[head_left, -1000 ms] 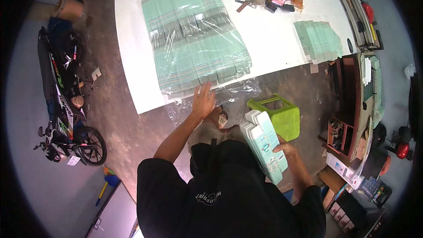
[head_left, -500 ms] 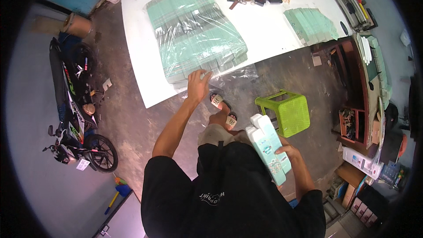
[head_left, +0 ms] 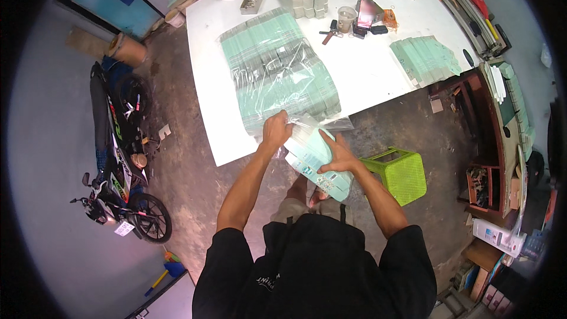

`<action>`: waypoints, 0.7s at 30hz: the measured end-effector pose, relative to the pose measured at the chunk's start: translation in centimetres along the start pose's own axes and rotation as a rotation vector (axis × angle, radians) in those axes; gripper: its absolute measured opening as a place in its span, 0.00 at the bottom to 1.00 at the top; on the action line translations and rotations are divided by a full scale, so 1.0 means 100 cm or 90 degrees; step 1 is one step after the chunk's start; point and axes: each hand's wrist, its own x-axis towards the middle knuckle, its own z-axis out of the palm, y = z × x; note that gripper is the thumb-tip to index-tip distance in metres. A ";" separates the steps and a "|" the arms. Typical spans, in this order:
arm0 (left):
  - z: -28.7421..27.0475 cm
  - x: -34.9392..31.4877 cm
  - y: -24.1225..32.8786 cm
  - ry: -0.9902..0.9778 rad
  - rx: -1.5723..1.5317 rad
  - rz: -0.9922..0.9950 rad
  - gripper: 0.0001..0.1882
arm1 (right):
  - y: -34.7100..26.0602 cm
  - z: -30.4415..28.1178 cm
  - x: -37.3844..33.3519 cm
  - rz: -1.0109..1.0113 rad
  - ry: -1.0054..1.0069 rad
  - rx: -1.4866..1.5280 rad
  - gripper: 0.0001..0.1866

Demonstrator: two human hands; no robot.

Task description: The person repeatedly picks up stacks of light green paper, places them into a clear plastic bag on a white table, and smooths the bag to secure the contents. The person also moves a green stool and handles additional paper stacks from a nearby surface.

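Our left hand (head_left: 276, 130) apparently pinches the clear plastic bag (head_left: 277, 66) at twelve o'clock; at that hand's four o'clock, our right hand (head_left: 340, 155) clasps the mint-green carton stack (head_left: 313, 152). We should hold it square, the bag taut.

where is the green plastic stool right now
In the head view, the green plastic stool stands on the floor right of centre, below the white table and to the right of the carton bundle in the right hand.

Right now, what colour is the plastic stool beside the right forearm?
The stool is lime green, seen best in the head view.
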 end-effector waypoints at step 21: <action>-0.046 -0.020 0.050 -0.004 0.066 0.335 0.16 | -0.073 0.060 0.101 0.221 0.333 -0.097 0.65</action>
